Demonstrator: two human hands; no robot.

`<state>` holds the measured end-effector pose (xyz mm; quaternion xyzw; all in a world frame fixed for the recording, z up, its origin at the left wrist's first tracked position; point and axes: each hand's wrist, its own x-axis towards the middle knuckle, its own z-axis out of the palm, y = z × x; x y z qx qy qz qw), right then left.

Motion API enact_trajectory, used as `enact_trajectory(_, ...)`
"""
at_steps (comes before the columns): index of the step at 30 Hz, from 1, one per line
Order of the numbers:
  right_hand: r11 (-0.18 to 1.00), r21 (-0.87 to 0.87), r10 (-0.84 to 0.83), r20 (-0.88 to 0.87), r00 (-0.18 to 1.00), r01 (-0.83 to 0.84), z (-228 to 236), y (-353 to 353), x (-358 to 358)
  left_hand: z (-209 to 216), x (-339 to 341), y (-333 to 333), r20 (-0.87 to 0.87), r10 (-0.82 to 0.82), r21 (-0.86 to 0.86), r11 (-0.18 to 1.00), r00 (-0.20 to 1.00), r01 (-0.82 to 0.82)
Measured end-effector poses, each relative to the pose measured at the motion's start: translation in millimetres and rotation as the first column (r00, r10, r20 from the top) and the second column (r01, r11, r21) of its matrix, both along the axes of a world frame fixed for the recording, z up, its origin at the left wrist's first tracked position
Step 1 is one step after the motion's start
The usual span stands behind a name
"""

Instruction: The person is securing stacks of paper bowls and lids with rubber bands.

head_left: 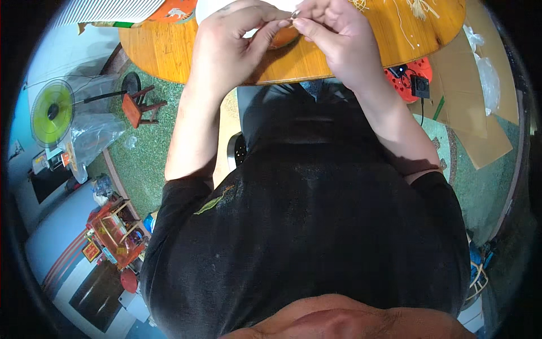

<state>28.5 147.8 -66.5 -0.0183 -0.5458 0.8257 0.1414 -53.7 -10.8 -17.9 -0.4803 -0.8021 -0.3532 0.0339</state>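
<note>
My left hand [240, 37] and my right hand [350, 45] meet over the near edge of a wooden table [164, 56]. Thumbs and forefingers of both are pinched together at one spot. A tiny, partly shiny thing [294, 15] shows between the fingertips, too small to name. Below them lies something orange with a dark green edge [287, 39], mostly covered by my hands. Behind my left hand a white surface [208, 8] shows in part, perhaps a plate or paper.
Pale thin strands [423, 8] lie on the table's right side. An orange printed item [172, 11] and a white ridged panel [116, 10] are at far left. On the floor stand a green fan [52, 110], a small stool [132, 110], a red stool [420, 69] and flattened cardboard [480, 141].
</note>
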Motion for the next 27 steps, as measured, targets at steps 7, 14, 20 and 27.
enact_trajectory(7, 0.560, 0.664, -0.135, -0.517, 0.845, 0.496, -8, 20, -6, -14, -5, -3, -0.061, -0.188, 0.350, 0.916, 0.980, 0.197)
enact_trajectory(14, 0.450, 0.755, -0.082, -0.497, 0.864, 0.477, 20, 22, -4, -3, 8, -14, -0.151, 0.069, 0.080, 0.995, 0.986, -0.057)
enact_trajectory(20, 0.390, 0.747, -0.112, -0.543, 0.833, 0.539, 22, 20, -6, -16, 4, -29, -0.275, -0.101, 0.012, 0.994, 0.956, 0.109)
enact_trajectory(27, 0.516, 0.612, -0.126, -0.637, 0.760, 0.599, 16, 10, -16, -13, 6, -33, -0.076, -0.143, 0.017, 0.989, 0.987, 0.145)
